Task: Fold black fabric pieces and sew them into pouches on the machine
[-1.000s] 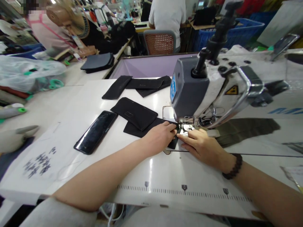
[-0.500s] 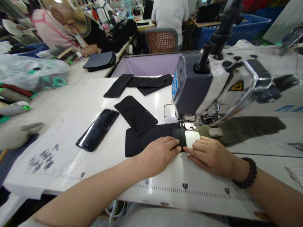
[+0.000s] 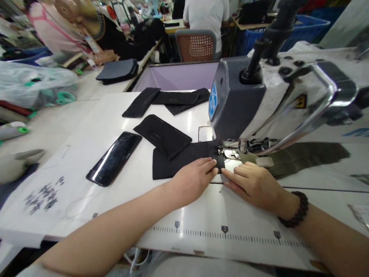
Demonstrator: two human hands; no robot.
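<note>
The black cloth panel (image 3: 165, 165) lies flat on the white counter (image 3: 201, 215), matte, smooth and roughly rectangular, with straight left and lower edges. Its upper right corner reaches the metal presser foot (image 3: 230, 154) of the sewing machine (image 3: 235, 102); whether it is under the foot or just beside it, I cannot tell. The left hand (image 3: 192, 180) rests on the panel, fingers close together and laid over it rather than gripping. The right hand (image 3: 256, 184) has its index finger stretched to the panel's lower right corner, thumb apart, the other fingers bent.

Counting black pieces, there are five: this panel, one folded piece (image 3: 163, 134) overlapping it and bearing a small pale outline, and three pieces (image 3: 141, 103) farther back, partly overlapping. There is one phone (image 3: 113, 158), one olive cloth strip (image 3: 314, 159) right of the foot, and one dark bracelet (image 3: 298, 211) on the right wrist.
</note>
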